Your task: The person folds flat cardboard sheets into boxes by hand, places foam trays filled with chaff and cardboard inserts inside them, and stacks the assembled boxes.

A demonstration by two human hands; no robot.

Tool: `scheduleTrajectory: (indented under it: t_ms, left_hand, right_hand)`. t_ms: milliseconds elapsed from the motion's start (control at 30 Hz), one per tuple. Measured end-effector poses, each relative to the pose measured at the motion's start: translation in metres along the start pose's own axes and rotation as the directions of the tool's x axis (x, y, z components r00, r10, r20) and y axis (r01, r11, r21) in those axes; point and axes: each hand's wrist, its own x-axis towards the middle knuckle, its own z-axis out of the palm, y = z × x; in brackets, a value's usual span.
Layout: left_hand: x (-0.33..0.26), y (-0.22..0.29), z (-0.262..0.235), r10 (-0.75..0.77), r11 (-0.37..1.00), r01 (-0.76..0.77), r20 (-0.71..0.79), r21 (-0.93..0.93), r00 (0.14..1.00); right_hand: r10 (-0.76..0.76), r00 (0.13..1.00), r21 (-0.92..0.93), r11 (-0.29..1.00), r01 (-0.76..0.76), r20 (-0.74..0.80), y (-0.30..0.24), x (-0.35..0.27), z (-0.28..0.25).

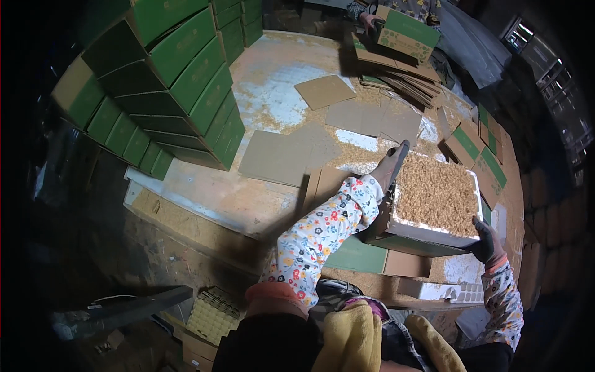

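Two gloved hands hold a white foam box (427,233), topped with loose brown shavings (437,192), over or partly inside a green carton (421,245); which of these cannot be told. The right grip (488,243) pinches the near right corner, one digit over the rim, the others mostly hidden. The left grip (388,168) lies along the left wall, reaching toward the far corner; how tightly it is closed cannot be told. The foam looks stiff but brittle, likely light for its bulk unless something dense lies under the shavings, and a tilt would probably spill them. Opposite walls, taken low with flat palms, seem the safest hold; squeezing the thin rim could chip it.

Nearer the body than the right grip, a white molded piece (465,292) with cells lies at the edge of the surface (204,192), which is pale, stained and strewn with shavings. Left of and beyond the left grip lies a flat cardboard sheet (279,155); beyond the right grip are folded cartons (465,146). Farther left of the left grip, a stack of green boxes (192,80) rises high. Farthest beyond both grips, a co-worker's hand (370,23) holds a printed carton (406,37) by a pile of flattened cartons (403,84), with bright window openings (520,36) in the dim room to the right
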Motion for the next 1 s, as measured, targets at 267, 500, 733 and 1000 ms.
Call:
scheduleTrajectory:
  t_ms: [267,500,733,1000]
  left_hand:
    - [-0.003,0.041,-0.218,0.455,0.156,0.545,-0.549,0.824,0.701]
    - [0.027,-0.014,-0.253,0.205,-0.253,0.713,-0.684,0.654,0.7]
    - [0.023,0.032,-0.272,0.331,-0.16,0.578,-0.508,0.8,0.795]
    - [-0.019,0.127,-0.034,0.489,-0.557,0.089,0.239,0.825,0.839]
  right_hand:
    - [0.674,0.739,0.57,0.606,-0.555,0.003,-0.016,0.031,0.063]
    - [0.628,0.658,0.47,0.768,-0.435,-0.415,-0.047,0.041,0.073]
    - [0.141,0.788,-0.126,0.955,-0.267,-0.6,-0.087,0.047,0.072]
    - [0.229,0.806,0.445,0.894,0.048,-0.546,-0.094,0.068,0.061]
